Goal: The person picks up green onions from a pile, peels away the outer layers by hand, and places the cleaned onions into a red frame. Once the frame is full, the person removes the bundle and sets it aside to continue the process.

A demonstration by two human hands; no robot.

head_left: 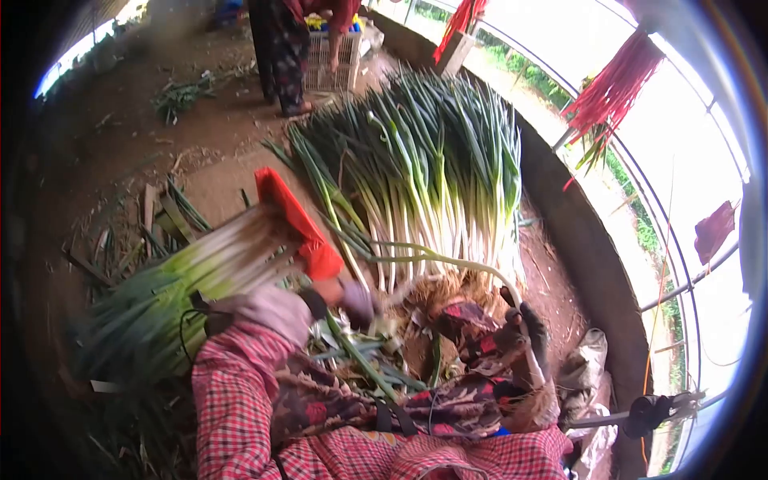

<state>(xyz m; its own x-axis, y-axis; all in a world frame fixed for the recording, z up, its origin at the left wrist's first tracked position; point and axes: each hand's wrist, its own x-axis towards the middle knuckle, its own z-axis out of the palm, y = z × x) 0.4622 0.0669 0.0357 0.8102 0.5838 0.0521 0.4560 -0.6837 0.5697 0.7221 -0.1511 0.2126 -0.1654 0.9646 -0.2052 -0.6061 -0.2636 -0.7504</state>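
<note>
My right hand (pixel 538 334), in a dark glove, is closed around the pale stalk of a long green onion (pixel 472 265). Its leaves arch to the left, and its roots hang down by my lap. My left hand (pixel 352 301), in a greyish glove, is smeared by motion near a blurred pale strip, its fingers indistinct. Just beyond my hands stands a thick row of green onions (pixel 424 176), roots toward me. To the left lies a pile of onions (pixel 216 264) with white stalks, beside a red-orange sheet (pixel 298 226).
Loose leaves and peelings (pixel 360 352) cover the ground before my lap. A low wall (pixel 584 232) curves along the right, with red strips (pixel 616 84) hanging above it. Farther back, a person (pixel 280 56) bends by a white crate (pixel 332 64). Pale sacks (pixel 586 364) lie at right.
</note>
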